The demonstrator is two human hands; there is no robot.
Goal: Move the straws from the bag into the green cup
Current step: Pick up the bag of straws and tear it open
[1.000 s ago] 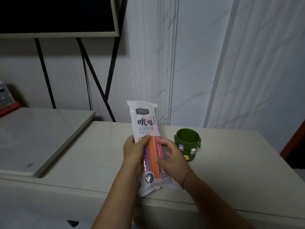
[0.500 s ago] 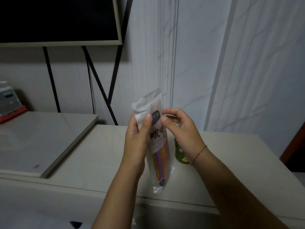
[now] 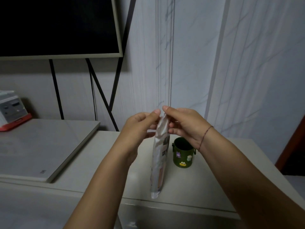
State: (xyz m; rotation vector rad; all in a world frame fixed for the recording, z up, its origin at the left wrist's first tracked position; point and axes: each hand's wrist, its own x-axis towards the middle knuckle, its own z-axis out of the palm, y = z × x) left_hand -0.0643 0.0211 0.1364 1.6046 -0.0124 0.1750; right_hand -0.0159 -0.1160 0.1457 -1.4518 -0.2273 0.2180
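Your left hand (image 3: 140,128) and right hand (image 3: 184,125) pinch the top of the bag (image 3: 159,156) | bag hangs upright, edge-on, above the table (image 3: 219,179) | green cup (image 3: 183,152) stands just right of it, open.

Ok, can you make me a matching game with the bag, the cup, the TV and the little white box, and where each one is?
Things:
1 bag
2 cup
3 TV
4 white box

Places:
A far left, red underneath
B pinched at its top between the left hand and right hand
C standing on the counter, stickers on it
D up high, screen dark

Pairs: 1-B, 2-C, 3-D, 4-A
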